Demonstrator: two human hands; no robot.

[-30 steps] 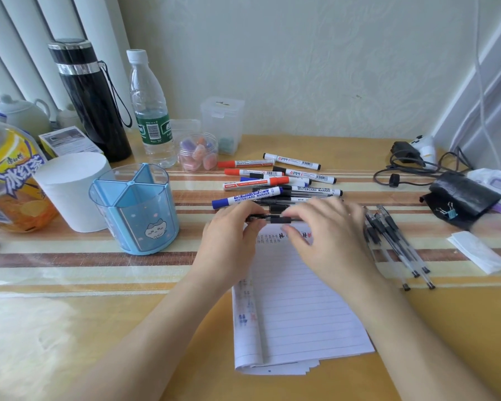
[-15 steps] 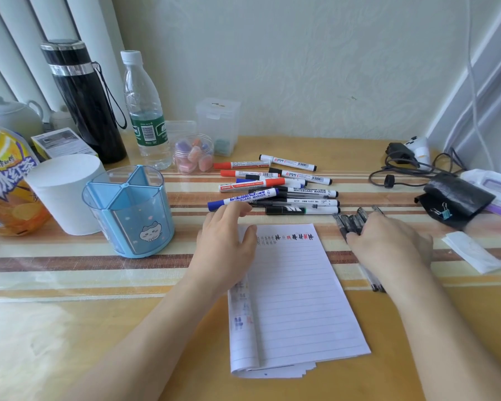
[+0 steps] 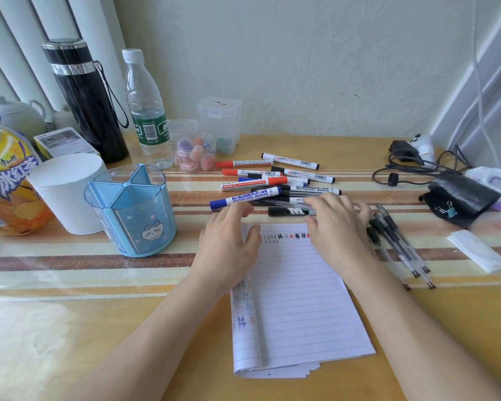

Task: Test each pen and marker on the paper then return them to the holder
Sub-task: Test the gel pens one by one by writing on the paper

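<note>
A lined paper pad lies in front of me, with small test marks along its top line. My left hand rests flat on its top left corner, fingers relaxed. My right hand reaches over the pad's top edge, its straight fingers touching the pile of whiteboard markers near a black marker. A blue marker lies at the pile's front left. Several black gel pens lie to the right of my right hand. The blue divided holder stands left of the pad and holds nothing.
A white cup, a drink bottle, a black flask and a water bottle crowd the left. A small jar sits behind the markers. Cables, a black pouch and a tissue lie at the right.
My right hand has left the gel pens at the right and moved back left onto the marker pile. My left hand has stayed on the pad's corner.
</note>
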